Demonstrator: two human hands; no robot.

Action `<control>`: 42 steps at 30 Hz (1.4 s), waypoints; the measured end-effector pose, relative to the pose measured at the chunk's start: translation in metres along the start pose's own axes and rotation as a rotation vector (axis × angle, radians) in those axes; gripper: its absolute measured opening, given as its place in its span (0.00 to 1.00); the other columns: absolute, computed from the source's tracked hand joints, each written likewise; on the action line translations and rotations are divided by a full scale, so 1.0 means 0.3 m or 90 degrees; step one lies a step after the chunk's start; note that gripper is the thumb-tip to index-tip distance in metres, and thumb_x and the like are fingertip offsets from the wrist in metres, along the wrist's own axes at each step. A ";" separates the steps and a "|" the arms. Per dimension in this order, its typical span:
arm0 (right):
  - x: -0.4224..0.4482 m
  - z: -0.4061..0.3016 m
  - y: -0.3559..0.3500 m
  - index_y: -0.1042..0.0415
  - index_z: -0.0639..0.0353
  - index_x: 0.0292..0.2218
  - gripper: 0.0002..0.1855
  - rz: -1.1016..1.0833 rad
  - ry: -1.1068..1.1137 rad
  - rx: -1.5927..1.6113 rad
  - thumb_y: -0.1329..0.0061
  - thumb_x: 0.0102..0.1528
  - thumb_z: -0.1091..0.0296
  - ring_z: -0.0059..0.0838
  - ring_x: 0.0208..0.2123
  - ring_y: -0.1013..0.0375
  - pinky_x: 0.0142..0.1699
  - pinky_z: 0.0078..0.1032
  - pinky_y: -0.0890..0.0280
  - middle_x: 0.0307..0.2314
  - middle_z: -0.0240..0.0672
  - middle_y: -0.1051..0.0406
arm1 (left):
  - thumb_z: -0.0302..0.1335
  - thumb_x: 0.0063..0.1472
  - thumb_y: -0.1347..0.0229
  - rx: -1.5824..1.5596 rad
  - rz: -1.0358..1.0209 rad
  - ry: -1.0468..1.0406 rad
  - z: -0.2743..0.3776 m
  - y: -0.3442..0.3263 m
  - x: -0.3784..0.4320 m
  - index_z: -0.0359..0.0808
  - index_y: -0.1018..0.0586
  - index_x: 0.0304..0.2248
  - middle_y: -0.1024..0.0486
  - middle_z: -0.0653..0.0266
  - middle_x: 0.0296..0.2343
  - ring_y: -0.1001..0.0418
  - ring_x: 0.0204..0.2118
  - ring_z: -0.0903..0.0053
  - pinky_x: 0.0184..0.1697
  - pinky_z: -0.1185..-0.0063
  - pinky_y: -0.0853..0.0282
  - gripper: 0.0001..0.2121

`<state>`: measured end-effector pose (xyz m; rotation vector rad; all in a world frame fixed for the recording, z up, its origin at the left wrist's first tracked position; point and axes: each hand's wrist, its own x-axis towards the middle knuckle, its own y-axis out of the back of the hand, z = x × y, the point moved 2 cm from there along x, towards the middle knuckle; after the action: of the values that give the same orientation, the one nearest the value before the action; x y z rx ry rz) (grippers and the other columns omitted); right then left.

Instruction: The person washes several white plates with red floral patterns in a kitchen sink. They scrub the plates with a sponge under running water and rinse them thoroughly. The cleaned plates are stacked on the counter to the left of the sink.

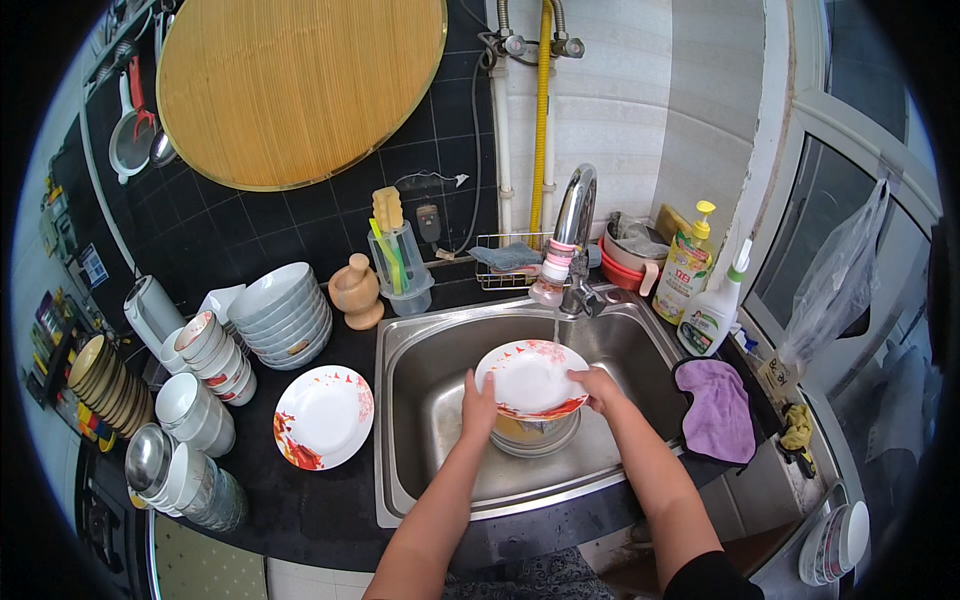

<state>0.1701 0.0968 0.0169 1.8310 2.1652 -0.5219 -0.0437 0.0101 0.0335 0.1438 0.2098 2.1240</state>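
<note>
A white plate with red and orange leaf patterns [531, 375] is held over the stainless steel sink [450, 487]. My left hand [478, 405] grips its left rim and my right hand [598, 388] its right rim. A thin stream of water falls from the chrome faucet [581, 202] at the plate's far edge. Below the held plate, a stack of dishes [540, 444] sits in the basin, partly hidden. On the black counter left of the sink lies a similar patterned plate [326, 420], face up.
Stacked white bowls [281, 322], a wooden mortar and pestle [358, 292] and a plastic utensil holder [405, 281] stand left and behind. Right of the sink are a yellow-capped pump bottle [684, 270], a white spray bottle [712, 315] and a purple cloth [716, 412].
</note>
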 end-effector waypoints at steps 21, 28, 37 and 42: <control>-0.132 -0.149 -0.022 0.31 0.64 0.34 0.21 0.339 0.544 -0.343 0.60 0.52 0.53 0.24 0.29 0.31 0.31 0.20 0.36 0.31 0.36 0.33 | 0.28 0.51 0.45 -0.233 -0.315 0.016 0.094 -0.036 -0.089 0.32 0.27 0.36 0.27 0.65 0.31 0.34 0.39 0.82 0.43 0.82 0.40 0.13; -0.172 -0.181 -0.066 0.44 0.59 0.50 0.24 0.310 0.666 -0.457 0.64 0.53 0.60 0.43 0.50 0.46 0.54 0.32 0.54 0.47 0.47 0.44 | 0.25 0.52 0.47 -0.449 -0.390 0.151 0.076 -0.072 -0.096 0.34 0.34 0.43 0.31 0.64 0.39 0.35 0.42 0.77 0.47 0.77 0.42 0.18; -0.337 -0.234 -0.275 0.47 0.49 0.51 0.31 0.085 0.806 -0.838 0.58 0.48 0.51 0.44 0.55 0.55 0.55 0.44 0.62 0.52 0.42 0.52 | 0.25 0.52 0.48 -0.484 -0.390 0.173 0.047 -0.065 -0.095 0.35 0.34 0.43 0.31 0.64 0.38 0.35 0.43 0.75 0.48 0.75 0.43 0.18; -0.167 -0.266 -0.177 0.48 0.53 0.52 0.34 0.205 0.627 -0.653 0.58 0.48 0.47 0.46 0.54 0.56 0.55 0.42 0.61 0.50 0.47 0.50 | 0.24 0.52 0.48 -0.504 -0.402 0.197 0.060 -0.076 -0.098 0.34 0.34 0.43 0.31 0.64 0.38 0.34 0.42 0.75 0.47 0.75 0.42 0.17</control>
<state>0.1293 0.0788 0.1153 1.7911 1.8065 1.5453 -0.0059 -0.0014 0.0458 -0.6386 -0.3717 1.4516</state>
